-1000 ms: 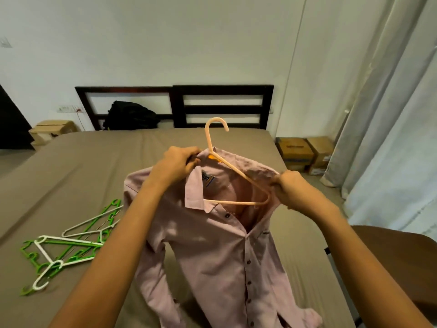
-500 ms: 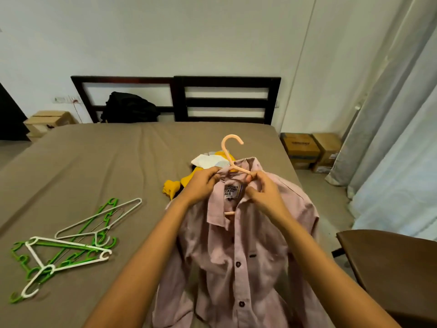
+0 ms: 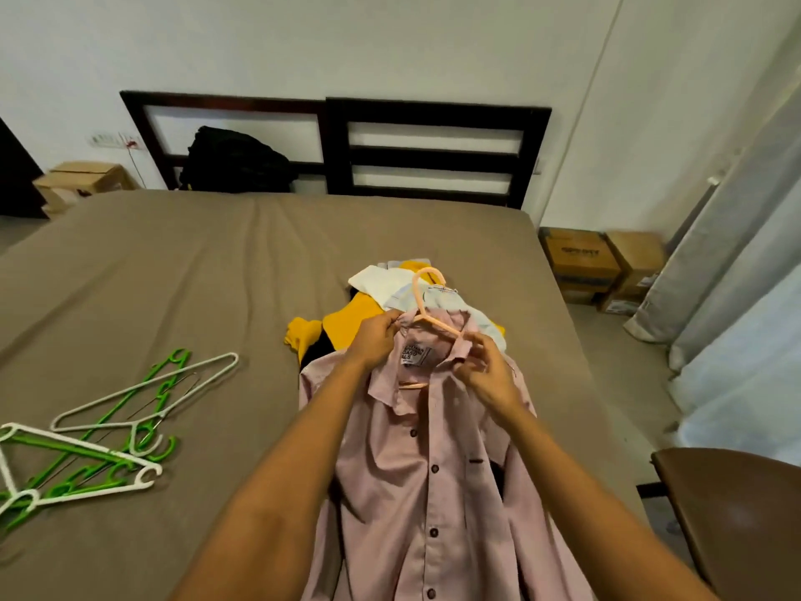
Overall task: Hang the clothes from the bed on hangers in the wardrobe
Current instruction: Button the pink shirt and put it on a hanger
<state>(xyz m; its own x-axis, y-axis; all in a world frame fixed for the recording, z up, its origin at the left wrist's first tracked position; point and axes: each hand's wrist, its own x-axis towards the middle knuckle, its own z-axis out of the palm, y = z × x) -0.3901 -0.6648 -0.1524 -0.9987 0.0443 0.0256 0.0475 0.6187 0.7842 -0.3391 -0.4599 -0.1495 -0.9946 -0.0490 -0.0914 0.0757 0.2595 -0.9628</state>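
A pale pink button-up shirt [image 3: 416, 483] lies front-up on the brown bed [image 3: 173, 297], with a peach plastic hanger [image 3: 427, 303] inside its collar and the hook pointing toward the headboard. My left hand [image 3: 377, 340] pinches the left side of the collar. My right hand [image 3: 485, 366] grips the right side of the collar over the hanger's arm. Behind the shirt sits a pile of clothes [image 3: 368, 305] in yellow, white and light blue. The wardrobe is not in view.
Several green and white hangers [image 3: 99, 431] lie on the bed at the left. A black bag [image 3: 236, 160] leans on the dark headboard [image 3: 433, 154]. Cardboard boxes [image 3: 602, 266] stand right of the bed, curtains [image 3: 745, 262] beyond, a brown chair [image 3: 737, 522] at lower right.
The shirt went from held up and spread on the hanger to lying on the bed. Both hands moved together to the collar, and the clothes pile came into view.
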